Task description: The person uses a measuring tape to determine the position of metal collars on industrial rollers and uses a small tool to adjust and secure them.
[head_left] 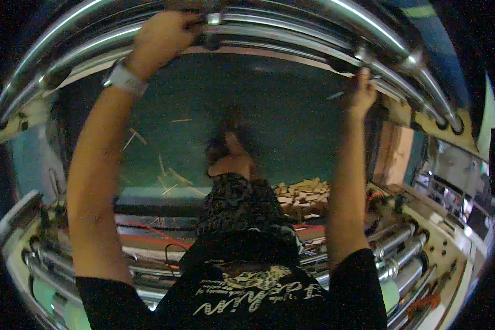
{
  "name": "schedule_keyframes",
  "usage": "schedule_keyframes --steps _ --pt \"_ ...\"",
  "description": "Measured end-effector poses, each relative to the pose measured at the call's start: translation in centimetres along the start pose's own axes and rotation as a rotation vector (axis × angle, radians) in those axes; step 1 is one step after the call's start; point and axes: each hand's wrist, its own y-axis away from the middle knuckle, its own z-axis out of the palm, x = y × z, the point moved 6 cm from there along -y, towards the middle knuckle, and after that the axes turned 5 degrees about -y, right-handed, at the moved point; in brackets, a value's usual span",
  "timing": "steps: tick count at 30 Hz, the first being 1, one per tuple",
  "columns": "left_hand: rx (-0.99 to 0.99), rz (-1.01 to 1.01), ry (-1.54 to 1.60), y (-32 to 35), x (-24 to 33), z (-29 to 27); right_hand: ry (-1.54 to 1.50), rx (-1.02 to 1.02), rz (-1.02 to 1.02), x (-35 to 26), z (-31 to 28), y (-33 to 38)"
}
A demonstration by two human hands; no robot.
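Note:
Both my arms reach forward to a set of shiny metal rollers and bars [291, 34]. My left hand [167, 38], with a pale band on the wrist, is at the bars, its fingers curled beside a metal collar [213, 20]. What those fingers grip is dark and hidden. Lower and to the right, my right hand [363, 93] is closed just under a second collar [363, 53] on the bar. A thin shiny metal piece [335, 95] shows at its left side; blur hides its exact kind.
Below lies a dark green floor [176, 99] with thin strips [173, 179] scattered on it. A pile of small pale wooden pieces [305, 195] sits near my legs. More metal rollers [396, 247] run close behind me, between cream side frames [451, 234].

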Motion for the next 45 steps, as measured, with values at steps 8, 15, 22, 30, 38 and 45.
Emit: schedule_keyframes --steps 8,15,22,30,38,45 --pt "-0.015 -0.016 -0.037 0.3 0.7 -0.8 -0.473 -0.113 0.695 1.2 5.0 5.5" --pt "-0.025 -0.025 0.044 0.2 0.4 -0.6 -0.583 -0.126 0.645 1.1 5.7 5.0" --pt "-0.033 -0.034 0.045 0.5 0.5 -0.8 -0.626 -0.128 0.647 1.5 5.7 4.9" --pt "-0.075 -0.076 0.034 0.4 0.9 -1.1 -0.641 -0.125 0.661 1.4 5.6 5.0" --pt "-0.079 -0.087 0.057 0.3 0.5 -0.7 -0.666 -0.129 0.639 1.6 5.7 4.9" --pt "0.006 -0.024 0.040 0.4 0.5 -0.7 -0.652 -0.124 0.625 1.6 5.8 4.9"
